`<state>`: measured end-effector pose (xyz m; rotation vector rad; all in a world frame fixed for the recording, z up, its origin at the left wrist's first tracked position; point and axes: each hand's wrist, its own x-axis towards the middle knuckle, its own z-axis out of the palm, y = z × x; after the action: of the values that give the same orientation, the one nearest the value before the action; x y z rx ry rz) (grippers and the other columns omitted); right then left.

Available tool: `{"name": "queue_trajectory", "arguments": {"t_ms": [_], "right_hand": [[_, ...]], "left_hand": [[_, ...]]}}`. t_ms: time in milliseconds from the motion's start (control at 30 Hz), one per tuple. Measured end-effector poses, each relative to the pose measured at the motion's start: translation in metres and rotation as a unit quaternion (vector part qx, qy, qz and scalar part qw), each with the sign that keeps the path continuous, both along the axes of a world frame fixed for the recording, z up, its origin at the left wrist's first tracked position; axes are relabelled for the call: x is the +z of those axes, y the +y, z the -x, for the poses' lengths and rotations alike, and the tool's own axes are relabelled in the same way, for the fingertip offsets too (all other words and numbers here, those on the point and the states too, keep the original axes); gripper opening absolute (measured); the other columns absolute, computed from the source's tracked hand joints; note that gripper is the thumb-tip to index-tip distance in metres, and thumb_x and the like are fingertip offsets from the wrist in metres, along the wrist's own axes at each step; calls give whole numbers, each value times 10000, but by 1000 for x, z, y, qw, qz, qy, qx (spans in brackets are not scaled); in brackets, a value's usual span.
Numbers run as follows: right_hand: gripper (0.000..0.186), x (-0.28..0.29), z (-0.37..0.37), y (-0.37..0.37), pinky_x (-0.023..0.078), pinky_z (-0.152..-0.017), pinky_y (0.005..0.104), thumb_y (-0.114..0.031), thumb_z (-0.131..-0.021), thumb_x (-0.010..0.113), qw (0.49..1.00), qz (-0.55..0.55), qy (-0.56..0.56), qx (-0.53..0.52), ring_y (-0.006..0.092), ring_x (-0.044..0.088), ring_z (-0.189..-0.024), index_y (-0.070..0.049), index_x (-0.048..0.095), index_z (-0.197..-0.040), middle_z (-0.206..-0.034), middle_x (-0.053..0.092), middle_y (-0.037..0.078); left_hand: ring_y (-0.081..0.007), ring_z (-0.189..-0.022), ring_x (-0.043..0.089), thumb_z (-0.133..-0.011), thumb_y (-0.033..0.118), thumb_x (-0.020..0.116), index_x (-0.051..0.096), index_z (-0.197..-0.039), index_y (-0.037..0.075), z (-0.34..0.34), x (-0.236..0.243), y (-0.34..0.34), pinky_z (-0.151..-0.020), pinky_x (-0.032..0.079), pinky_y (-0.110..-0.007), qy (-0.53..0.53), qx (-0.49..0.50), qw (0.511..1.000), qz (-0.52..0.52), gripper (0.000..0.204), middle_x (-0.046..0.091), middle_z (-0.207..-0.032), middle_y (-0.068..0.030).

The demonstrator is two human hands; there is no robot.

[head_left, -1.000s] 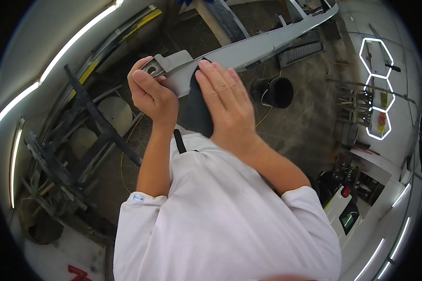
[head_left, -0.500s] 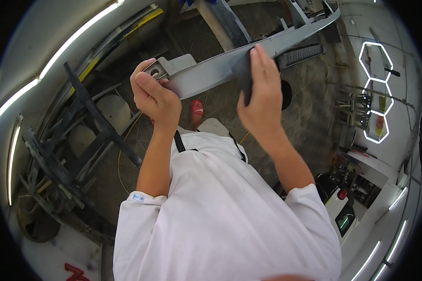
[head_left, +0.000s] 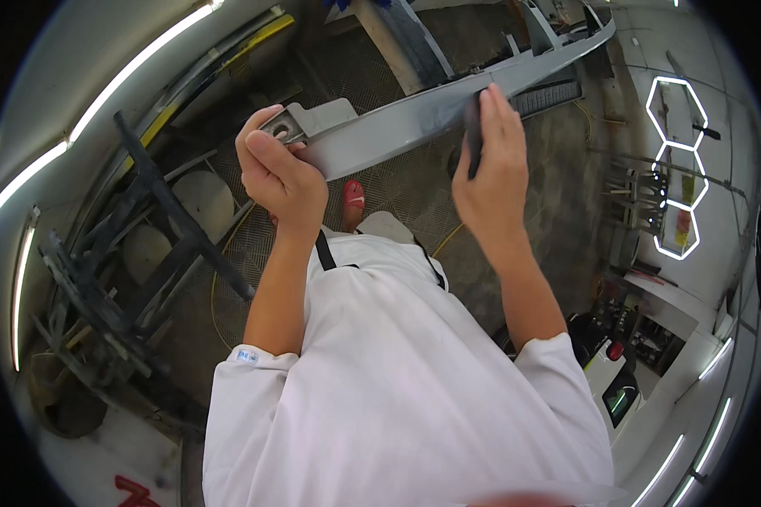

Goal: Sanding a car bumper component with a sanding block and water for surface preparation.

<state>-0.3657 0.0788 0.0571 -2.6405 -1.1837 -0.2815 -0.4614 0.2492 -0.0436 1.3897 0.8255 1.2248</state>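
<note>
A long, curved grey panel, like a vehicle trim piece, slants from my left hand up to the far right. Its near end, with a bracket and a hole, is gripped by my left hand, thumb over the edge. My right hand presses a dark sheet, which looks like sandpaper, against the panel's face around its middle. The fingers lie straight along the sheet, and part of it is hidden behind them. A darker smudged patch shows on the panel just left of the sheet.
Dark metal stands crowd the left side, near a long yellow-edged part. A post-like support stands beyond the panel. A dark ribbed step lies behind its right part. A yellow hose runs across the floor.
My right hand has slid to the right along the panel with the dark sheet, uncovering the smudged patch. My left hand keeps its hold on the near end.
</note>
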Motion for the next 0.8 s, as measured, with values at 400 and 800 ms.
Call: {"name": "queue_trajectory", "arguments": {"t_ms": [400, 800], "right_hand": [[568, -7, 50, 33, 374, -1176, 511, -143, -854, 617, 976, -24, 19, 217, 371, 529, -1378, 68, 587, -1380, -1463, 567, 204], [600, -11, 41, 38, 348, -1195, 491, -128, -854, 632, 947, 29, 20, 318, 377, 493, -1408, 53, 550, -1420, -1480, 547, 210]], "left_hand": [[-32, -675, 573, -1129, 378, 402, 678, -1125, 48, 0, 5, -11, -639, 456, -194, -20, -35, 999, 19, 430, 675, -814, 12], [-54, -480, 480, -1118, 261, 456, 685, -1115, 45, -14, -7, -2, -467, 364, -233, -69, 4, 997, -38, 315, 525, -590, 17]]}}
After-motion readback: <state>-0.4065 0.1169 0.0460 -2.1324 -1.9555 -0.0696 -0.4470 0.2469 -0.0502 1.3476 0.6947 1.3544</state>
